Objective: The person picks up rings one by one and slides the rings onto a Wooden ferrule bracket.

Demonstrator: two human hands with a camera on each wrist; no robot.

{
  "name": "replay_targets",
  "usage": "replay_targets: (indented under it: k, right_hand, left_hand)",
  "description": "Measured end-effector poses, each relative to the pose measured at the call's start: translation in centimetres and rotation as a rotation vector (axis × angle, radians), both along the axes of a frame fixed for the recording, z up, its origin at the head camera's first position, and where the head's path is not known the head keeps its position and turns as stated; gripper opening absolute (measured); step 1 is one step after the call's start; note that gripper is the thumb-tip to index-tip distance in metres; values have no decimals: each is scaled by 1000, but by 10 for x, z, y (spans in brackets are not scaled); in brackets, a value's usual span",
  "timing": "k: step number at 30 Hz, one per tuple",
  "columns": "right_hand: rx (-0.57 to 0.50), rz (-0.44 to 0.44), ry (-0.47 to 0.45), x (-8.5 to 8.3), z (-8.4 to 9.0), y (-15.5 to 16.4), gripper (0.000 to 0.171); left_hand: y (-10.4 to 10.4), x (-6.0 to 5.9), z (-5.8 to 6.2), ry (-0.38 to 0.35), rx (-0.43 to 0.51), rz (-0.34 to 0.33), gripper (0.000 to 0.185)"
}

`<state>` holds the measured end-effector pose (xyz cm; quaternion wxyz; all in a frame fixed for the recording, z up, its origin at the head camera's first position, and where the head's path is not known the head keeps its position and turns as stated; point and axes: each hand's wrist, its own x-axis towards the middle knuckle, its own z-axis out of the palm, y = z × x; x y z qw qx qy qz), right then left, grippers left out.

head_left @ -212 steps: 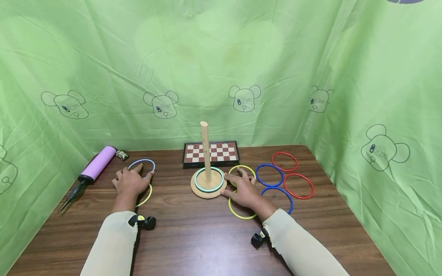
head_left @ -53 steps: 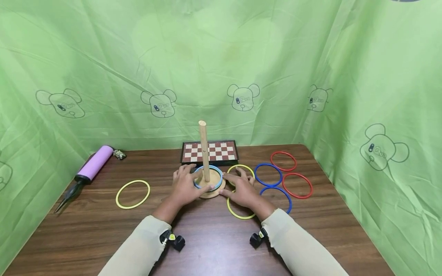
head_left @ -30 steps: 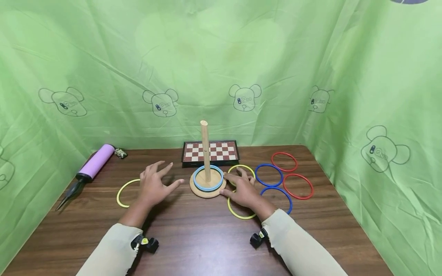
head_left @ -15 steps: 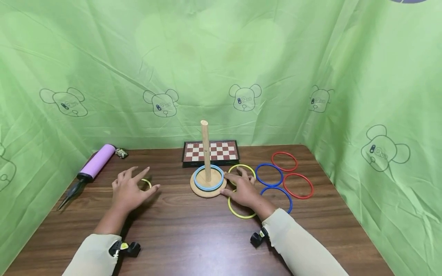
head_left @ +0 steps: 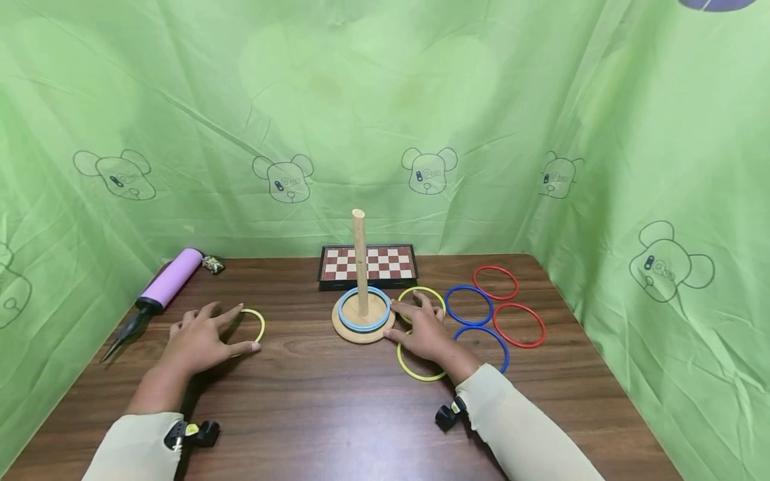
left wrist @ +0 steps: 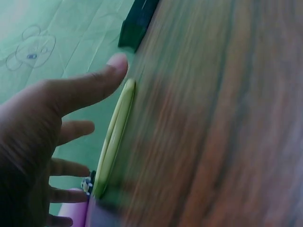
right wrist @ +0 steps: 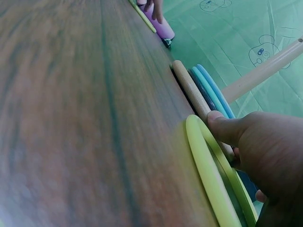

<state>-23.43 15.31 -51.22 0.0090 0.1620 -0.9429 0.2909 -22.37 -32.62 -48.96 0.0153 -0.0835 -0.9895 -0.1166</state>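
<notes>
Yellow ring [head_left: 263, 326] flat on the table, left side; left hand [head_left: 198, 342] spread over it, thumb and forefinger well parted, likely to span the rim (contact? can't tell from where I'm standing). Right hand [head_left: 427, 334] holds the wooden base [head_left: 361, 339] by its edge, thumb and fingers, seemingly so it won't slide. Stacked rings [head_left: 364, 328] sit on the base around the upright peg [head_left: 360, 267], which presumably stops them wandering. Board [head_left: 391, 264] lies behind, probably parked out of reach's way.

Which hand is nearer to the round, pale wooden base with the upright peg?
Right hand: its thumb and index finger rest at the wooden base's right edge. The left hand is farther left, by the lone yellow ring.
</notes>
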Motion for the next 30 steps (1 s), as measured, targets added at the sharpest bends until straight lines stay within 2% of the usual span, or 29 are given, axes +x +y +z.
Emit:
replay_targets:
  k: [4,10,22,26,30]
  right_hand:
    - [-5,-4,7,0,1,0,63]
    - [-8,-2,11,0,0,0,63]
    - [-1,-8,-6,-2,-1,-1,63]
    - [-8,-5,-5,-2,-1,-1,63]
    - [-11,-2,-6,-2,-1,-1,63]
  left_hand:
    - [-6,0,2,-18,2,-33,112]
    - [-11,-1,-1,-5,-5,-67,107]
    - [-11,-1,-3,42,-31,-75,95]
    - [-8,-3,-4,83,-19,-81,90]
    - [-2,-5,0,95,10,-79,89]
